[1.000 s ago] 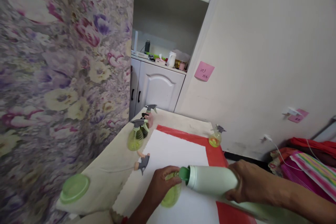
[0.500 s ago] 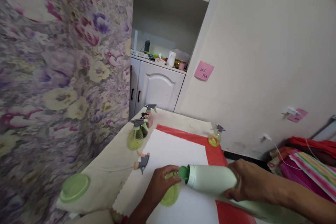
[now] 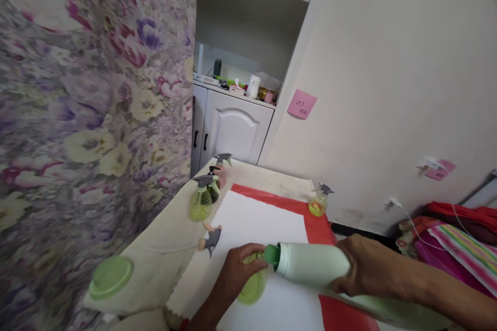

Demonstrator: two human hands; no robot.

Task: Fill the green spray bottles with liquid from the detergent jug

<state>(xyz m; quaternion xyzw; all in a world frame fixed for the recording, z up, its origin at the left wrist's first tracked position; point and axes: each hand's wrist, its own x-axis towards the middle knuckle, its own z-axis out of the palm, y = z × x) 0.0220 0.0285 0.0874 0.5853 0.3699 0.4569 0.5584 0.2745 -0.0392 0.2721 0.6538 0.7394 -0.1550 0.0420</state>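
My left hand (image 3: 244, 264) is closed round the neck of a yellow-green spray bottle (image 3: 253, 287), which has no spray head on it. My right hand (image 3: 353, 264) grips a pale green jug (image 3: 310, 264) tipped nearly level, its mouth pointing left. At that mouth a darker green piece (image 3: 272, 255) meets the bottle's opening; whether it is a spout, a funnel or liquid I cannot tell. A grey spray head (image 3: 212, 242) with a thin tube lies left of my left hand. Farther left is a round green lid (image 3: 111, 276).
White paper (image 3: 260, 217) covers a red sheet (image 3: 316, 230) on the table (image 3: 166, 222). Several spray bottles, including a green one (image 3: 200, 204), stand at the back left. A yellow one (image 3: 318, 204) stands at the back right. A floral curtain (image 3: 97, 114) hangs on the left.
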